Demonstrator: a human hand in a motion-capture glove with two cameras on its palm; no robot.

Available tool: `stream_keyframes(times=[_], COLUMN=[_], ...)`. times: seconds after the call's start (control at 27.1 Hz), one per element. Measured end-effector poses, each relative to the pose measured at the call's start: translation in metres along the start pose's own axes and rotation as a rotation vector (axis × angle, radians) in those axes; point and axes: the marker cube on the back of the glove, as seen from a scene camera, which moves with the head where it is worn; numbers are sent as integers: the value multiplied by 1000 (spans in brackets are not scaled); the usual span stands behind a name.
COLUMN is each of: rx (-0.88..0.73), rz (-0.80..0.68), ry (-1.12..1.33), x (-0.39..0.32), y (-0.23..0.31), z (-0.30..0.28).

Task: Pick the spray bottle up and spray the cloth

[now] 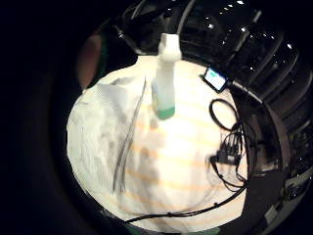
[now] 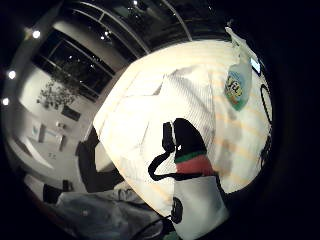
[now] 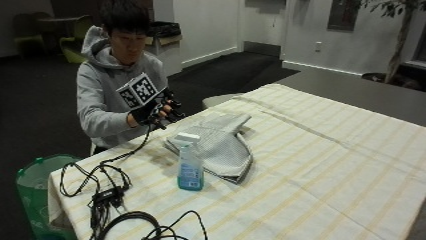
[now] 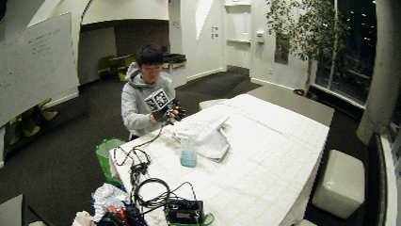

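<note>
Pre-grasp: bottle untouched, right hand up near chest.

Near to far in outside view: spray bottle (image 3: 190,163) stands upright on striped table (image 3: 319,165), long axis vertical, white head up top, nozzle direction unclear; folded cloth (image 3: 223,142) just behind, maybe touching; gloved right hand (image 3: 158,111) beyond, raised over table edge, well apart from both, holding nothing, fingers loosely curled. Step in hand, prob.: reach. Next needs hand down to bottle neck, wrap it, finger on trigger, aim nozzle at cloth.
</note>
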Motion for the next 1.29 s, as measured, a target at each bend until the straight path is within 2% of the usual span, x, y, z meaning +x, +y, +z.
stream_keyframes(times=[0.37, 0.63, 0.85, 1.29], rx=[94, 170, 42, 21], rz=[185, 320, 330, 466], ry=[-261, -285, -432, -690], x=[55, 89, 96, 102], y=[-11, -40, -51, -79], z=[14, 28, 41, 75])
